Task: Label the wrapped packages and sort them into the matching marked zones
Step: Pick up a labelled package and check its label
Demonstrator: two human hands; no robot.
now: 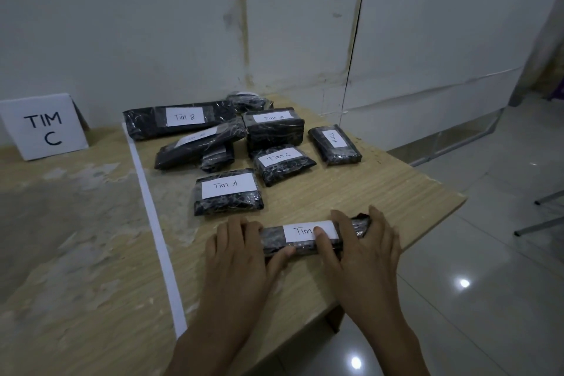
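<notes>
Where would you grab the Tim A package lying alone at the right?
Probably from above, across its long sides: the Tim A package lies flat and narrow, with bare table on both sides for thumb and fingers.

Plain packing room: stained white wall (152,24), tiled floor (488,253), labelled packages (228,192) on worn table (76,253)

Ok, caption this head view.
Left hand and right hand grip a labelled black package; TIM C sign stands far left.

At the wooden table's (366,192) near edge, the right hand's (363,247) thumb hides the last letter of the white label (300,230) on the black plastic-wrapped package (274,239).
</notes>
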